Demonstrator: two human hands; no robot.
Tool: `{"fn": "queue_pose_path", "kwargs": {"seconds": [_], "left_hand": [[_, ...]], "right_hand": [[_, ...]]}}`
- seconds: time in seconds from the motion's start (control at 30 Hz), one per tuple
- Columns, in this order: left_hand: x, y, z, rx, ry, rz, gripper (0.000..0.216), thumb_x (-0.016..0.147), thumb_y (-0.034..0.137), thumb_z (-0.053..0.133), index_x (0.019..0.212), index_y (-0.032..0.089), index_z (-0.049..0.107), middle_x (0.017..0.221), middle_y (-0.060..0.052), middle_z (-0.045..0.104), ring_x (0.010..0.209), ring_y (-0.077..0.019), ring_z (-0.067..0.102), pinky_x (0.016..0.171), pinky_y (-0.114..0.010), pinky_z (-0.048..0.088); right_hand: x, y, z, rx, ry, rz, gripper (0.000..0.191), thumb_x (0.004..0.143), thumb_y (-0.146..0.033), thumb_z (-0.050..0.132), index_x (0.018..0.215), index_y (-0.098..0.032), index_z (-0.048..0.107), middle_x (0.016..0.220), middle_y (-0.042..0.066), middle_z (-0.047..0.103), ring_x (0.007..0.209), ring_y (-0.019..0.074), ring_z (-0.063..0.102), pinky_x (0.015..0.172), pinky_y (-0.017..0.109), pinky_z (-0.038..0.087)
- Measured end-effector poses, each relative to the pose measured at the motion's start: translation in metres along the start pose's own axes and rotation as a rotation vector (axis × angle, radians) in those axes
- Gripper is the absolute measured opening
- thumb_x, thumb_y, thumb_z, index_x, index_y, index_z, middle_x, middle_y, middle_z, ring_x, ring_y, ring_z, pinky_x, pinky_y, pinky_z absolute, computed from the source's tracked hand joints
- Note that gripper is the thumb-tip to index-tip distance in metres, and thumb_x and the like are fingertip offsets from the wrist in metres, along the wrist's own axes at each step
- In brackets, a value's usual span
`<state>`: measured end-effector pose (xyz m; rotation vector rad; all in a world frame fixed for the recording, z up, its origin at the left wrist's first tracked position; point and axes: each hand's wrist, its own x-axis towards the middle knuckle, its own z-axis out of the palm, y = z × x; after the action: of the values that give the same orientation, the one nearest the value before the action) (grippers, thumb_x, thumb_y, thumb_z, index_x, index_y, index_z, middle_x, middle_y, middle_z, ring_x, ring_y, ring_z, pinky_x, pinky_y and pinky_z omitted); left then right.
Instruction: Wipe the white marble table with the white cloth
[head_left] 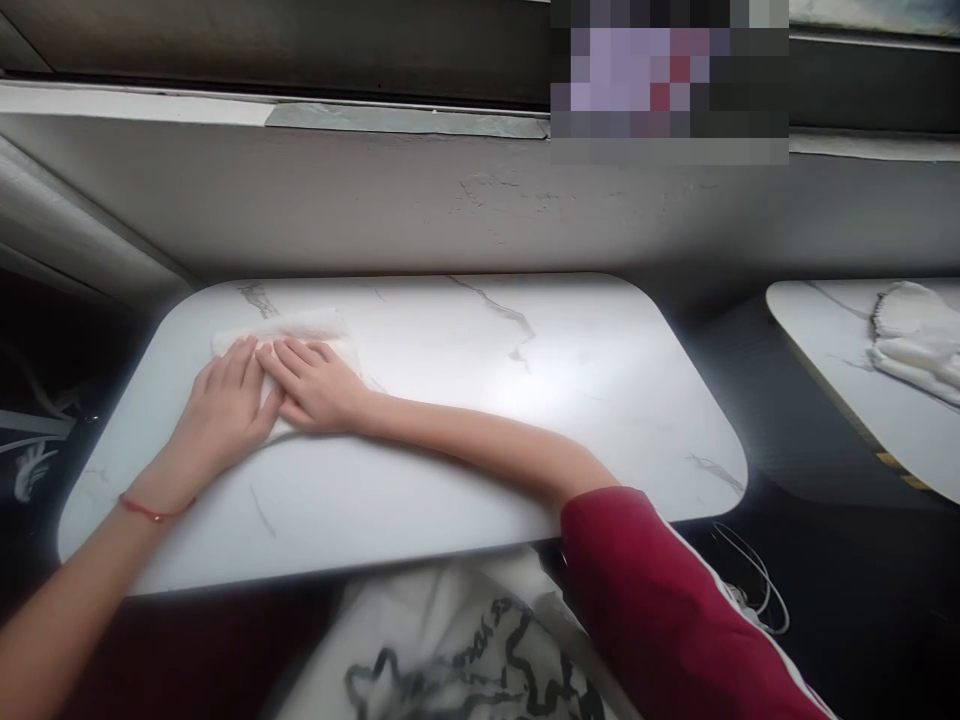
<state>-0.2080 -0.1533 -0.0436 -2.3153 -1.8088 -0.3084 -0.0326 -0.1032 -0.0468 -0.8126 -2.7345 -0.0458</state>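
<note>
A thin white cloth (311, 322) lies flat on the white marbled tabletop (465, 480), in its left half. It could also be a paper towel; its exact material cannot be made out. My left hand (229, 400) rests palm down on the cloth's left part, fingers stretched forward. Beside it, my right hand (321, 385) lies flat on the same cloth, fingers pointing left, its fingertips close to or touching my left hand. Both hands are open and press on the cloth from above. Much of the cloth is hidden under them.
A grey wall (375, 205) with a ledge (405, 118) runs behind the table. To the right, a second white table (832, 340) carries a crumpled white cloth (919, 340). White cables (761, 580) hang near the right front edge. A blurred patch covers the top right.
</note>
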Motion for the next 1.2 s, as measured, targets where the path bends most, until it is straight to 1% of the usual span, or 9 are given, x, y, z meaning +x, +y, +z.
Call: {"fn": "queue_pose_path", "kwargs": {"seconds": [0.17,0.33,0.47,0.57,0.67,0.8,0.9,1.03,1.2], "left_hand": [[-0.025,0.026,-0.003,-0.011,0.058,0.102,0.071,0.105,0.044,0.021,0.151,-0.004,0.044,0.154,-0.031,0.048,0.145,-0.0446,0.046,0.119,-0.058,0.036],[-0.071,0.062,-0.006,-0.012,0.122,0.208,0.068,0.103,0.03,0.033,0.165,0.006,0.018,0.158,-0.03,0.044,0.151,-0.0415,0.039,0.12,-0.058,0.035],[-0.076,0.084,-0.001,0.0,0.117,0.183,0.072,0.099,0.026,0.035,0.163,-0.002,0.018,0.159,-0.034,0.04,0.154,-0.0439,0.033,0.121,-0.06,0.032],[-0.043,0.085,0.008,-0.028,0.044,0.115,0.069,0.098,0.028,0.034,0.159,-0.004,0.032,0.16,-0.033,0.039,0.154,-0.0432,0.032,0.123,-0.061,0.03],[0.009,0.078,0.018,-0.073,-0.015,0.088,0.067,0.098,0.032,0.032,0.153,-0.006,0.043,0.159,-0.032,0.041,0.154,-0.0419,0.034,0.124,-0.06,0.028],[0.08,0.071,0.032,-0.111,-0.027,0.116,0.066,0.099,0.034,0.03,0.152,-0.003,0.043,0.161,-0.03,0.04,0.155,-0.0387,0.032,0.124,-0.058,0.026],[0.118,0.071,0.043,-0.115,-0.029,0.137,0.067,0.099,0.036,0.029,0.15,-0.005,0.045,0.16,-0.031,0.04,0.154,-0.0389,0.034,0.125,-0.056,0.025],[0.146,0.068,0.054,-0.123,-0.022,0.147,0.062,0.099,0.038,0.033,0.144,-0.001,0.05,0.158,-0.029,0.044,0.151,-0.0366,0.038,0.125,-0.053,0.026],[0.153,0.067,0.059,-0.163,-0.017,0.129,0.057,0.099,0.037,0.035,0.143,0.005,0.051,0.159,-0.026,0.043,0.152,-0.0345,0.036,0.125,-0.052,0.025]], "right_hand": [[-0.04,-0.016,-0.005,0.039,0.042,0.032,0.057,0.107,-0.029,0.023,0.155,-0.002,0.036,0.16,0.021,0.042,0.149,0.0302,0.037,0.12,0.048,0.035],[-0.094,-0.048,-0.008,0.042,0.158,0.009,0.063,0.105,-0.034,0.03,0.152,0.009,0.035,0.155,0.03,0.045,0.144,0.0408,0.041,0.115,0.052,0.037],[-0.107,-0.041,-0.01,0.039,0.156,-0.057,0.067,0.1,-0.033,0.037,0.15,0.011,0.034,0.152,0.032,0.047,0.14,0.0433,0.044,0.111,0.054,0.04],[-0.093,-0.009,-0.009,0.056,0.111,-0.06,0.067,0.097,-0.033,0.039,0.15,0.007,0.037,0.152,0.03,0.048,0.141,0.0425,0.044,0.112,0.055,0.039],[-0.071,0.034,-0.006,0.089,0.062,-0.008,0.065,0.097,-0.033,0.037,0.151,0.003,0.038,0.155,0.027,0.047,0.145,0.0403,0.04,0.115,0.057,0.036],[-0.049,0.088,-0.004,0.062,0.024,0.097,0.065,0.098,-0.03,0.034,0.154,0.003,0.035,0.159,0.027,0.042,0.149,0.0377,0.036,0.12,0.055,0.03],[-0.039,0.118,-0.006,0.031,0.006,0.163,0.065,0.097,-0.028,0.032,0.155,0.002,0.035,0.16,0.024,0.042,0.149,0.0349,0.036,0.121,0.051,0.029],[-0.031,0.14,-0.007,0.021,-0.013,0.23,0.066,0.096,-0.028,0.033,0.157,-0.002,0.034,0.16,0.02,0.043,0.146,0.0328,0.039,0.12,0.047,0.03],[-0.026,0.147,-0.002,0.035,-0.001,0.257,0.066,0.095,-0.028,0.034,0.157,-0.005,0.036,0.16,0.017,0.044,0.145,0.0317,0.039,0.12,0.047,0.03]]}}
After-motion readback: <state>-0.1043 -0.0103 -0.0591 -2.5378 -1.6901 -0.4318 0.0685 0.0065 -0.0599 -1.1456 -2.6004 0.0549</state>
